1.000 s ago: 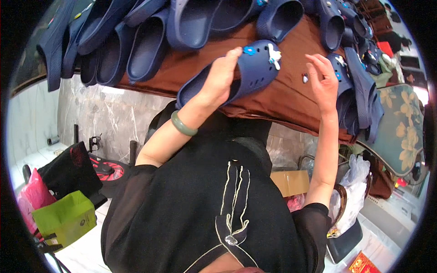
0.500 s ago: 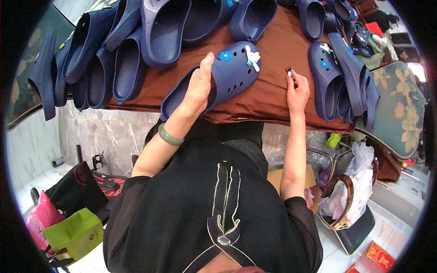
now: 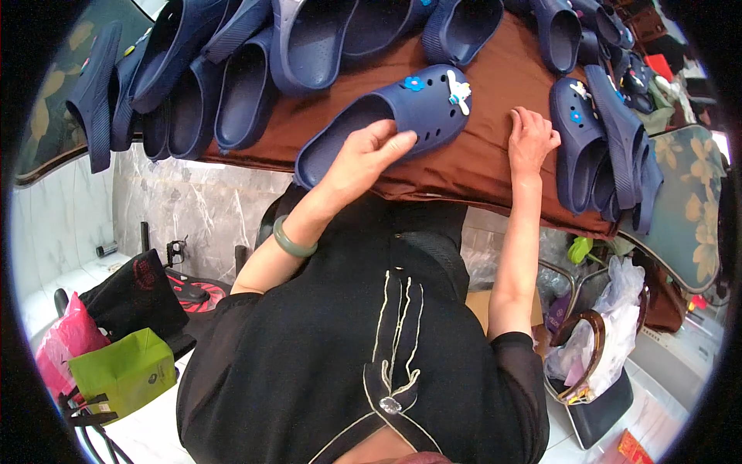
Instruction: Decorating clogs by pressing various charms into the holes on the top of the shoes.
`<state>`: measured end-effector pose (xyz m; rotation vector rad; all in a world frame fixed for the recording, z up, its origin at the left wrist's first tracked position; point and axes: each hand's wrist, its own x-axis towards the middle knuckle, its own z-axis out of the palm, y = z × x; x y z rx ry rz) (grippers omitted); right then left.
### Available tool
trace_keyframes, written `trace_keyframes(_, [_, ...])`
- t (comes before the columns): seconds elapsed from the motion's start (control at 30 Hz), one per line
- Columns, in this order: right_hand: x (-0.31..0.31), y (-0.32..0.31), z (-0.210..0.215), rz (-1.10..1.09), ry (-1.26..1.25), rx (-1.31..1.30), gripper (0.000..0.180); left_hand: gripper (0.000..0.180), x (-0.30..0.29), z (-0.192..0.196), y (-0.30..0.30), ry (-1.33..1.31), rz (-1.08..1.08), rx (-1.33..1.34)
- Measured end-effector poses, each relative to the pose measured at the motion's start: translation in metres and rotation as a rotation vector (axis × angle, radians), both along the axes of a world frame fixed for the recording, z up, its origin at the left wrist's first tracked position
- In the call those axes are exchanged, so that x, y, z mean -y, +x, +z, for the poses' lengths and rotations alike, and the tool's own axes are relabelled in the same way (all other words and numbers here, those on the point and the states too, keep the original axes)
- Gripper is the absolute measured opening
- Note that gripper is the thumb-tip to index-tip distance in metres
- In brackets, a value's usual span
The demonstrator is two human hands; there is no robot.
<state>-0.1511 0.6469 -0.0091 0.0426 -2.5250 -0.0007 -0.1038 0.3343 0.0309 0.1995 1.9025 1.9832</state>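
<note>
A dark blue clog (image 3: 429, 116) lies tilted on the brown cloth in front of me, its toe pointing up and to the right. A blue flower charm (image 3: 414, 83) and a white figure charm (image 3: 459, 93) sit in its upper. My left hand (image 3: 369, 155), below a green bangle (image 3: 292, 238), is closed on the clog's near side by the opening. To the right, my right hand (image 3: 533, 141) rests low over the cloth with its fingers curled together. Whatever its fingertips hold is hidden.
Several blue clogs (image 3: 309, 46) line the back and left of the brown-covered table (image 3: 495, 100). More decorated clogs (image 3: 578, 143) stand at the right. Below are a green bag (image 3: 124, 371), a pink bag (image 3: 69, 340) and a chair (image 3: 595, 402) with plastic bags.
My left hand has shifted lower on the clog, its thumb now down by the opening. The right hand's fingers have curled, and the small black-and-white piece they pinched is out of sight.
</note>
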Motion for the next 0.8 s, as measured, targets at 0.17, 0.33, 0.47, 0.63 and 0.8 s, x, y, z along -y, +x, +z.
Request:
trace_keyframes(0.17, [0.070, 0.044, 0.028, 0.313, -0.712, 0.088, 0.012, 0.020, 0.001, 0.003, 0.010, -0.051, 0.005, -0.079])
trace_keyframes(0.33, [0.131, 0.077, 0.027, 0.450, -1.076, 0.200, 0.012, 0.019, -0.002, -0.008, 0.012, -0.065, 0.063, -0.098])
trace_keyframes(0.47, [0.148, 0.071, 0.022, 0.478, -1.114, 0.164, 0.011, 0.022, -0.005, -0.005, 0.013, 0.044, 0.078, -0.131])
trace_keyframes(0.63, [0.154, 0.069, 0.017, 0.431, -1.206, 0.150, 0.010, 0.022, -0.009, -0.009, 0.014, 0.113, 0.113, -0.129])
trace_keyframes(0.8, [0.161, 0.070, 0.016, 0.411, -1.318, 0.116, 0.009, 0.024, -0.005, -0.013, 0.007, -0.208, 0.053, -0.125])
